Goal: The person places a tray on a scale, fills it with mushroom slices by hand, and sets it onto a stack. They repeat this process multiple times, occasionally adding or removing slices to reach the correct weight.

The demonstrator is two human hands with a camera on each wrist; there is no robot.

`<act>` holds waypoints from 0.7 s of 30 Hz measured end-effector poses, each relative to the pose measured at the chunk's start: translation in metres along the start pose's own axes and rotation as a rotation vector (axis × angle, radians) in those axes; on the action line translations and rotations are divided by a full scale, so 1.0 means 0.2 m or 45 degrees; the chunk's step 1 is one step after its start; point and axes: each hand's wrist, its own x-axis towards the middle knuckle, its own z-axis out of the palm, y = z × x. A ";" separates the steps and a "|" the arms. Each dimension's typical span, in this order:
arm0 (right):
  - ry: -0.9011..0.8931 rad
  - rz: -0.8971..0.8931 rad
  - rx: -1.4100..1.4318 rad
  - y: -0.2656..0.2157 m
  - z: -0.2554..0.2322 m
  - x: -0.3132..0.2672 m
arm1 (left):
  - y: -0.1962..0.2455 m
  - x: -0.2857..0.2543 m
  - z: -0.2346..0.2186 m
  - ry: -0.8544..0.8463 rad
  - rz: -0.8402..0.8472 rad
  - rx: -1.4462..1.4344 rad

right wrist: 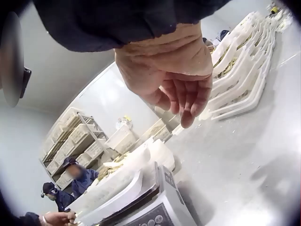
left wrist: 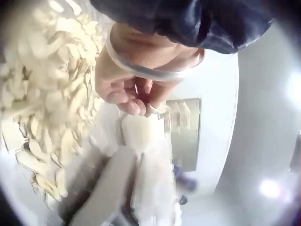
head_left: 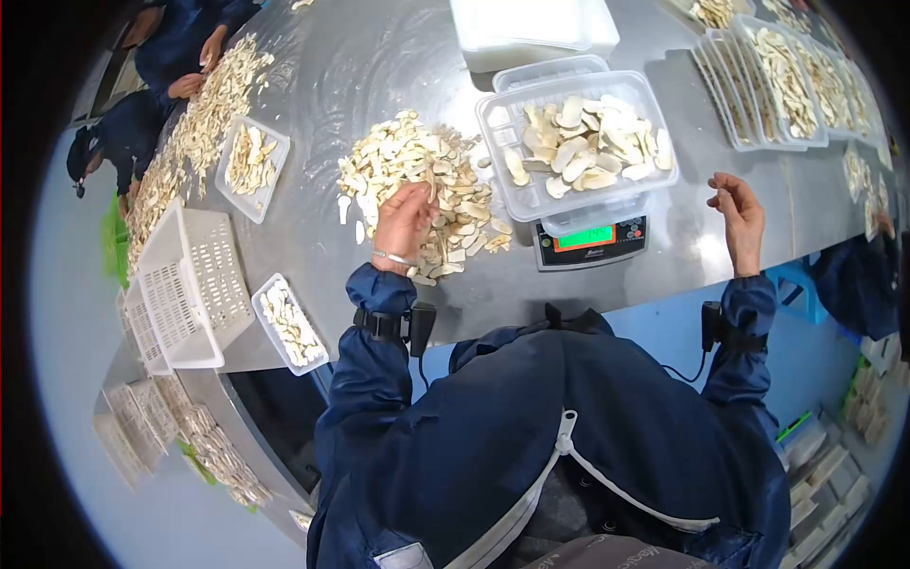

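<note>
A loose heap of pale dried slices [head_left: 408, 156] lies on the metal table. Over its near edge, my left hand [head_left: 403, 223] pinches a slice [head_left: 432, 182] between thumb and fingers; in the left wrist view that hand [left wrist: 136, 75] has its fingers curled in. Right of the heap, a clear tray [head_left: 500, 180] with larger slices [head_left: 588, 142] sits above a scale [head_left: 592, 248] with a lit green display. My right hand [head_left: 741, 223] hovers over the table right of the scale, empty, its fingers loosely bent, as the right wrist view also shows the hand [right wrist: 164, 70].
White lids or trays [head_left: 536, 28] are stacked behind the scale. Filled trays [head_left: 758, 85] lean in a row at the back right. On the left are a small filled tray [head_left: 251, 171], a white basket [head_left: 204, 284] and a narrow filled tray [head_left: 289, 324]. Other people work at the far left.
</note>
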 end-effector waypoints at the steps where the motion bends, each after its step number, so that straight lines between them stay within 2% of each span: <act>1: -0.013 -0.005 -0.007 0.00 0.01 0.01 | 0.02 -0.04 0.02 -0.059 -0.030 -0.153; 3: -0.038 -0.027 -0.007 -0.01 0.04 0.03 | 0.02 -0.07 0.02 -0.266 -0.018 -0.318; 6: -0.066 -0.066 0.004 -0.05 0.07 0.06 | 0.01 -0.11 0.04 -0.423 -0.125 -0.673; 7: -0.074 -0.074 0.007 -0.06 0.08 0.07 | 0.01 -0.12 0.06 -0.381 -0.148 -0.652; 10: -0.092 -0.099 0.011 -0.07 0.09 0.08 | 0.01 -0.13 0.07 -0.507 -0.173 -0.709; 13: -0.084 -0.122 -0.005 -0.04 0.07 0.08 | 0.04 -0.15 0.08 0.069 -0.148 -0.104; 14: -0.077 -0.132 -0.014 -0.03 0.07 0.07 | 0.02 -0.13 0.02 0.129 -0.012 0.217; 15: -0.070 -0.117 -0.006 -0.03 0.07 0.07 | -0.07 -0.05 -0.13 0.242 0.132 0.407; 16: -0.058 -0.110 -0.065 -0.01 0.06 0.06 | -0.07 -0.05 -0.12 0.510 0.625 0.838; 18: 0.002 -0.136 0.003 0.03 0.08 0.07 | 0.00 -0.08 -0.09 0.623 0.833 1.102; 20: 0.041 -0.073 -0.077 -0.02 0.14 0.07 | 0.05 -0.13 0.08 0.404 0.522 0.875; 21: 0.051 -0.107 -0.069 -0.04 0.18 0.08 | 0.03 -0.13 0.13 0.148 0.395 0.731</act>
